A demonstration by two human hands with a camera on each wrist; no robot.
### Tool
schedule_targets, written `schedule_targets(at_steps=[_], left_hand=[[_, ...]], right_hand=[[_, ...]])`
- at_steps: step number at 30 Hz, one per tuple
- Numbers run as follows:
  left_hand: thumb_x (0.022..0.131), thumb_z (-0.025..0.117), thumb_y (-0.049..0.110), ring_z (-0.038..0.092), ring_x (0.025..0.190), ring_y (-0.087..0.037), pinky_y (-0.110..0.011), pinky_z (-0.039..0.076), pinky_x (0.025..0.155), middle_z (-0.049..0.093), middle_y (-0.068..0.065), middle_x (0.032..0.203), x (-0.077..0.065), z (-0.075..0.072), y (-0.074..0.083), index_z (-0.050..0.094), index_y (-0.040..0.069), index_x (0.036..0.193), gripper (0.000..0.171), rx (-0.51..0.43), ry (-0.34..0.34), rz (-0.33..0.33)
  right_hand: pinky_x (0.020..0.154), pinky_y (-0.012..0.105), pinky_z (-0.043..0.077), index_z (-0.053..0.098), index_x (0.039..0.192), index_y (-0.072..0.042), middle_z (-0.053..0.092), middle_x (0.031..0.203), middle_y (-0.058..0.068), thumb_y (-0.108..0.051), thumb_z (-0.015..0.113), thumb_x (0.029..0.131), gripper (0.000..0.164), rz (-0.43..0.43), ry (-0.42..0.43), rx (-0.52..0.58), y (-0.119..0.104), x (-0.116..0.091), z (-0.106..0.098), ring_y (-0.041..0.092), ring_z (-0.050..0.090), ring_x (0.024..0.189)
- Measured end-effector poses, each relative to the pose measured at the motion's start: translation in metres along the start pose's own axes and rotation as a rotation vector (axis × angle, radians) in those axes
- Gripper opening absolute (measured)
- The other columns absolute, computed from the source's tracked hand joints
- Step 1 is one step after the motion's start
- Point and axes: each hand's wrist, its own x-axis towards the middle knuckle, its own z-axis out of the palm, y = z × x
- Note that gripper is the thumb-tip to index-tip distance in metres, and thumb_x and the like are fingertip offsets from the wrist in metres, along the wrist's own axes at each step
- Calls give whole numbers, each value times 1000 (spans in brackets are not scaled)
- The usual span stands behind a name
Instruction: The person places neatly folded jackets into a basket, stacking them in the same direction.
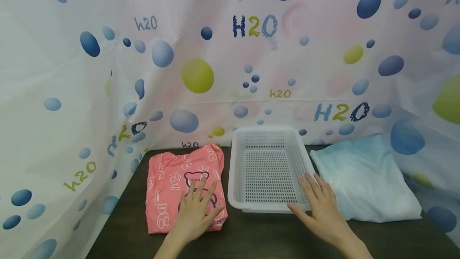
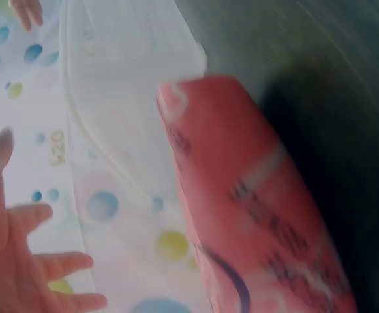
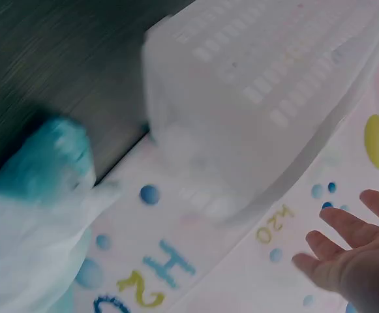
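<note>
A white curtain (image 1: pixel 223 7) printed with blue and yellow-green drops filled most of the head view, with a dark table (image 1: pixel 258 237) across its lower part. Right of the blue-and-white bundle's opposite neighbour, at lower centre, stood the white plastic basket (image 1: pixel 232 171), upright, its perforated floor visible with nothing lying on it. At lower right, just beside the basket, lay the soft blue-and-white bundle (image 1: pixel 370 183); at lower left, on the basket's other side, lay the pink folded fabric (image 1: pixel 179 187), flat and patterned. Both were outside the basket, so, judging by this layout, neither had been put in, and any moving of them was left undone. The left hand (image 1: pixel 195 213) hovered over the pink folded fabric and the right hand (image 1: pixel 320 205) over the basket's near right corner. The wrist views showed both apart from these things, fingers spread and fairly straight, gripping nothing.
</note>
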Motion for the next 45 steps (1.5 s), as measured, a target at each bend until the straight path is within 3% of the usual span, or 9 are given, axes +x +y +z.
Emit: schedule_targets(at_steps=[8, 15, 19, 22, 29, 33, 36, 40, 45], left_hand=[[97, 49, 55, 18, 141, -52, -73, 22, 104, 27, -27, 155, -3, -32, -37, 30, 9, 154, 75, -79, -10, -219], [96, 47, 59, 22, 135, -59, -74, 29, 98, 28, -36, 148, -15, -47, -89, 24, 4, 154, 84, 7, -47, -322], [95, 48, 61, 20, 132, -63, -78, 29, 93, 24, -41, 146, -17, -52, -120, 18, 5, 155, 88, -47, -106, -359], [96, 50, 57, 19, 132, -64, -77, 28, 94, 22, -42, 147, -13, -51, -144, 12, 5, 156, 88, -163, -151, -346], [99, 51, 40, 16, 139, -57, -69, 28, 103, 6, -34, 156, -2, -36, -187, -2, 7, 157, 85, -513, -172, -334], [100, 49, 43, -3, 143, -54, -72, 11, 106, -6, -27, 160, 3, -28, -200, -7, 12, 157, 86, -608, -207, -422], [101, 47, 42, -8, 143, -52, -71, 10, 107, -12, -23, 160, 3, -23, -205, -7, 15, 157, 83, -703, -232, -439], [102, 48, 37, 4, 143, -51, -65, 21, 109, -11, -24, 160, 2, -18, -206, -2, 20, 158, 77, -863, -260, -432], [101, 50, 35, 25, 138, -49, -54, 39, 105, -7, -25, 160, 4, -11, -207, 7, 25, 159, 72, -977, -285, -446]], right_hand=[[98, 64, 37, 44, 144, -3, 46, 144, 17, -27, 70, 90, 65, -197, 28, 178, -38, 30, 33, 36, 35, 132], [97, 53, 44, 46, 143, -5, 49, 140, 10, -32, 68, 91, 63, -238, -66, 217, -69, 55, 62, 28, 40, 126], [97, 51, 45, 44, 145, -6, 48, 141, 11, -34, 65, 93, 63, -283, -127, 252, -92, 69, 75, 27, 40, 127], [100, 53, 42, 40, 148, -8, 46, 144, 12, -36, 60, 96, 62, -279, -221, 324, -112, 78, 88, 28, 38, 130], [104, 59, 36, 36, 149, -5, 36, 149, 19, -38, 54, 98, 64, -124, -405, 487, -151, 85, 136, 35, 32, 137], [105, 65, 30, 39, 146, 0, 32, 148, 29, -35, 60, 93, 67, 12, -337, 424, -161, 83, 163, 46, 26, 138], [103, 68, 29, 39, 145, 3, 28, 147, 33, -35, 64, 89, 72, 153, -277, 360, -163, 85, 179, 54, 23, 137], [95, 69, 37, 34, 149, 1, 22, 148, 36, -39, 66, 87, 80, 301, -250, 375, -158, 92, 196, 60, 29, 130], [91, 69, 40, 33, 151, -4, 19, 145, 39, -41, 69, 86, 83, 382, -232, 445, -148, 100, 208, 64, 35, 123]])
